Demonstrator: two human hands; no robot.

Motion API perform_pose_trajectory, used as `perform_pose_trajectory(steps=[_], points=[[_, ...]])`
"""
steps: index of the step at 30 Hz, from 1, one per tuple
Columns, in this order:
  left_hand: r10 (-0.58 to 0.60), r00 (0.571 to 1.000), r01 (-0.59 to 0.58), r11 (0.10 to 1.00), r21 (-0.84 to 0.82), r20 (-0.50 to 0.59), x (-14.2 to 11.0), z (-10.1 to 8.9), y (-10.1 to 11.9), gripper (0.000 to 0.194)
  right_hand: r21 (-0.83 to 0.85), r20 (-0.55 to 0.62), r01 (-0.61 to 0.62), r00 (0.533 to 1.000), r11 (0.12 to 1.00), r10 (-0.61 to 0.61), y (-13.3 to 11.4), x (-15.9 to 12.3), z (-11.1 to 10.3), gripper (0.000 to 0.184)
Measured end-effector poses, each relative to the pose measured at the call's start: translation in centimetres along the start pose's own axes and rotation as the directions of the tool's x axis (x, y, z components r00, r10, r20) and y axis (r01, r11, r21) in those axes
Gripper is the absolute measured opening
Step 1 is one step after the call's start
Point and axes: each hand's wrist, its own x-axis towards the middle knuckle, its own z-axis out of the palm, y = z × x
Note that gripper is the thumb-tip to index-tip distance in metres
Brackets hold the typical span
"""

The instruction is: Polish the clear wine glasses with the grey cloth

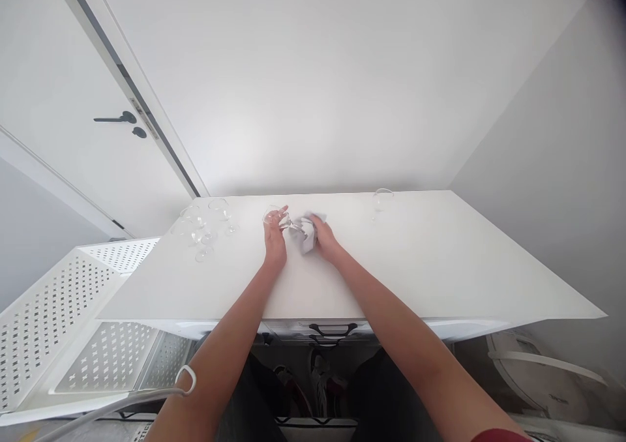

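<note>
My left hand (274, 238) is closed around the bowl of a clear wine glass (274, 216), which lies tilted on its side above the white tabletop. The stem points right, toward my right hand (327, 238). That hand grips a light grey cloth (306, 235), folded about the foot end of the glass, so the foot itself is mostly hidden. At the left of the top stand several more stemmed glasses (220, 211), close together. A single stemmed glass (384, 201) stands apart to the right, near the wall.
The white cabinet top (430, 266) meets the wall at its back. A perforated white crate (63, 298) sits at the left end. Behind it is a door with a dark handle (115, 117). Drawer handles (333, 330) show at the front, and a white cable (122, 404) crosses at lower left.
</note>
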Motion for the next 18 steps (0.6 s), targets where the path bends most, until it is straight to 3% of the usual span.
perform_pose_trajectory(steps=[1,3,5,8,9,10,12,14,16,18], points=[[0.014,1.0,-0.015,1.0,-0.013,-0.028,0.1,0.0,0.0,0.043,0.059,0.05,-0.033,0.998,0.998,0.03,0.0,-0.1,0.4,0.039],[0.033,0.996,-0.034,0.999,-0.01,-0.084,0.2,-0.2,0.0,0.044,0.089,0.043,-0.02,0.999,0.996,0.017,0.1,-0.2,1.1,0.038],[0.047,0.993,-0.044,0.999,0.023,-0.105,0.3,-0.4,0.0,0.045,-0.046,-0.106,0.106,0.988,0.993,-0.111,0.0,-0.4,1.1,0.033],[0.094,0.986,-0.084,0.994,0.075,-0.136,0.5,-0.6,0.0,0.044,-0.322,-0.378,0.218,0.863,0.921,-0.336,0.1,-0.7,0.5,0.024],[0.118,0.981,-0.104,0.99,0.093,-0.154,0.5,-0.6,-0.1,0.044,-0.35,-0.419,0.213,0.835,0.912,-0.356,0.2,-0.8,0.4,0.023],[0.142,0.976,-0.125,0.986,0.109,-0.167,0.5,-0.6,-0.1,0.044,-0.333,-0.43,0.195,0.839,0.923,-0.332,0.3,-0.8,0.4,0.023],[0.183,0.974,-0.164,0.977,0.139,-0.133,0.3,-0.6,0.0,0.046,-0.18,-0.33,0.14,0.924,0.974,-0.194,0.4,-0.6,0.8,0.024],[0.197,0.98,-0.188,0.967,0.174,-0.038,0.0,-0.4,0.2,0.048,0.041,-0.138,0.053,0.989,0.998,-0.047,0.4,-0.4,1.5,0.03],[0.182,0.982,-0.188,0.954,0.234,0.049,-0.2,-0.3,0.4,0.049,0.191,-0.009,-0.023,1.0,0.981,0.025,0.2,-0.1,1.8,0.042],[0.156,0.983,-0.178,0.94,0.29,0.096,-0.4,-0.2,0.4,0.049,0.22,0.01,-0.061,0.998,0.974,0.06,0.0,0.1,1.6,0.05]])
